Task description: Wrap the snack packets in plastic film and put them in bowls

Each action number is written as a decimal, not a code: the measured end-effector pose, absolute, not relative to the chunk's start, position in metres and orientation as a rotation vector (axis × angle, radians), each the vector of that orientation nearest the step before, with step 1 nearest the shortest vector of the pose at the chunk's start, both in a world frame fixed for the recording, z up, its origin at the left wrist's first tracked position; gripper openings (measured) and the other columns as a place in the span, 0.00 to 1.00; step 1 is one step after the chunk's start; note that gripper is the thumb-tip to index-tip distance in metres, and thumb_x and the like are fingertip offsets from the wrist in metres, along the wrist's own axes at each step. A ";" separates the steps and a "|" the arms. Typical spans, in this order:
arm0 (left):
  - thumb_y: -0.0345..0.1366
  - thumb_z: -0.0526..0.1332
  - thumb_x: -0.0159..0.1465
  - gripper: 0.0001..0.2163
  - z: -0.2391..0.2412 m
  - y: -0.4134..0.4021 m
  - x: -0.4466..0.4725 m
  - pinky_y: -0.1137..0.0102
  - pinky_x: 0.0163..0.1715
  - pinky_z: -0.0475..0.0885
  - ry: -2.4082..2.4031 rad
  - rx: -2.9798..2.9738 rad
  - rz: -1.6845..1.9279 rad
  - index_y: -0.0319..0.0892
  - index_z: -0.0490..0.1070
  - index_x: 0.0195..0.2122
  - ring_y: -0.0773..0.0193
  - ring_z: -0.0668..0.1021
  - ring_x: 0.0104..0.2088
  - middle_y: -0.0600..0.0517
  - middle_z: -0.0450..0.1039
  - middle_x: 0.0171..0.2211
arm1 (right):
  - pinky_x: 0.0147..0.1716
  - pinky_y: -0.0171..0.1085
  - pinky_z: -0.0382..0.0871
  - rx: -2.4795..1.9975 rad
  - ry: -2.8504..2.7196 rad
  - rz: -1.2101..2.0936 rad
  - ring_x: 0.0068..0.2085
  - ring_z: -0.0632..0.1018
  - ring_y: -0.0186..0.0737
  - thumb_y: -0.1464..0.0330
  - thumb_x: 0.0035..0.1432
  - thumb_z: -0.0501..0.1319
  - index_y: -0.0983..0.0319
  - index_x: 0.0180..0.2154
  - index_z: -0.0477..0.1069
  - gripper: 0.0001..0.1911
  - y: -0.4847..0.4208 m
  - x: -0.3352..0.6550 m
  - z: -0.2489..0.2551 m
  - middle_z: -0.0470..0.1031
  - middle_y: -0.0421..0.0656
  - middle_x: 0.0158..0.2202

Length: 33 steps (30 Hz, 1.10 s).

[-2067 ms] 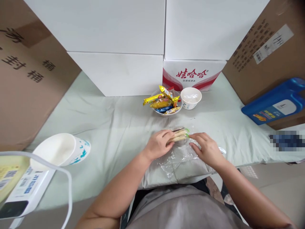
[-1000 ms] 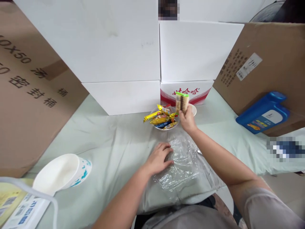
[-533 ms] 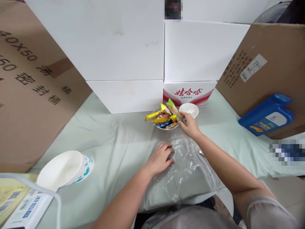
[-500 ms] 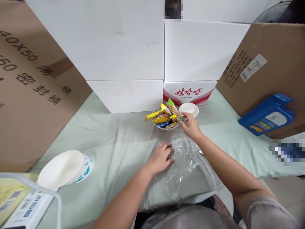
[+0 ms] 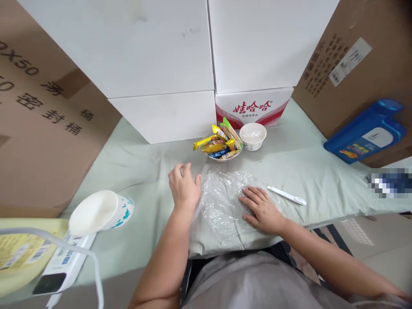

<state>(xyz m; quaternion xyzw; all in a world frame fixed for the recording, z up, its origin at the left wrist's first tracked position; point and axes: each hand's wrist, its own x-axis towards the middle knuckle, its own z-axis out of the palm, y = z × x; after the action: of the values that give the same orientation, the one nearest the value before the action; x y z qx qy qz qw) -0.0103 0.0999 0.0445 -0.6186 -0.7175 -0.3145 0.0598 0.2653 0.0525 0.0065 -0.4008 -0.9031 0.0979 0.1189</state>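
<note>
A crumpled sheet of clear plastic film (image 5: pixel 222 201) lies on the pale green cloth (image 5: pixel 141 171) in front of me. My right hand (image 5: pixel 261 209) rests flat on the film, fingers stretched out. My left hand (image 5: pixel 184 187) sits at the film's left edge with its fingers partly curled; I cannot see anything in them. Beyond the film stands a clear bowl of wrapped snacks (image 5: pixel 222 146), with a green-tipped pack of biscuit sticks (image 5: pixel 231 134) lying on top. A small white bowl (image 5: pixel 252 136) stands right of it.
A white pen-like tool (image 5: pixel 286 195) lies right of the film. White boxes (image 5: pixel 161 64) and brown cartons (image 5: pixel 41 120) wall in the back and sides. A blue jug (image 5: pixel 367 133) leans at the right. A tipped paper cup (image 5: pixel 99 210) and a white device (image 5: pixel 61 270) lie at the left.
My right hand left the biscuit pack in the snack bowl and came back onto the film. My left hand slid from the film's top to its left edge.
</note>
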 end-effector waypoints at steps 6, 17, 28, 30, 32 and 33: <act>0.38 0.60 0.64 0.15 0.033 0.035 0.052 0.49 0.53 0.69 -1.998 -2.588 -0.494 0.41 0.72 0.50 0.43 0.71 0.56 0.40 0.71 0.53 | 0.50 0.52 0.68 -1.163 -2.647 0.378 0.52 0.72 0.53 0.55 0.61 0.59 0.66 0.56 0.69 0.27 0.052 0.254 0.025 0.72 0.56 0.53; 0.55 0.61 0.59 0.34 0.007 0.015 0.001 0.33 0.57 0.53 -2.213 -2.331 -0.359 0.41 0.62 0.63 0.27 0.50 0.67 0.33 0.53 0.66 | 0.61 0.64 0.50 -1.551 -2.550 0.135 0.67 0.55 0.65 0.48 0.59 0.58 0.68 0.63 0.60 0.40 0.100 0.281 0.005 0.56 0.60 0.66; 0.38 0.63 0.60 0.15 0.039 -0.043 -0.037 0.51 0.58 0.69 -1.673 -3.147 -0.503 0.47 0.71 0.49 0.47 0.66 0.62 0.45 0.68 0.57 | 0.62 0.54 0.58 -0.641 -2.749 0.786 0.65 0.63 0.51 0.48 0.56 0.62 0.60 0.62 0.62 0.38 0.034 0.323 0.044 0.68 0.51 0.60; 0.31 0.56 0.65 0.08 0.038 -0.043 -0.038 0.53 0.58 0.69 -1.724 -3.164 -0.582 0.46 0.73 0.40 0.51 0.68 0.61 0.47 0.72 0.54 | 0.61 0.55 0.59 -0.724 -2.769 0.785 0.65 0.62 0.50 0.60 0.62 0.60 0.59 0.58 0.67 0.24 0.027 0.323 0.038 0.69 0.49 0.60; 0.30 0.52 0.67 0.09 0.040 -0.039 -0.038 0.58 0.54 0.72 -1.829 -3.203 -0.742 0.45 0.72 0.37 0.56 0.74 0.55 0.47 0.76 0.47 | 0.59 0.53 0.63 -0.783 -2.704 0.813 0.62 0.67 0.47 0.69 0.64 0.55 0.59 0.51 0.72 0.15 0.024 0.322 0.035 0.74 0.47 0.55; 0.32 0.52 0.67 0.09 0.043 -0.036 -0.038 0.60 0.50 0.75 -1.931 -3.212 -0.803 0.45 0.71 0.38 0.57 0.77 0.51 0.48 0.77 0.44 | 0.56 0.50 0.66 -0.794 -2.649 0.856 0.59 0.71 0.45 0.70 0.65 0.54 0.59 0.48 0.73 0.13 0.024 0.321 0.034 0.76 0.47 0.52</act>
<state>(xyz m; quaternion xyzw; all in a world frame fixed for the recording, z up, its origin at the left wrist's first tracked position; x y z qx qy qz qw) -0.0385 -0.0363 0.0432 -0.7885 -0.4739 -0.1971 -0.3388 0.3207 0.0243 0.0345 -0.2722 -0.9081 0.2935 0.1231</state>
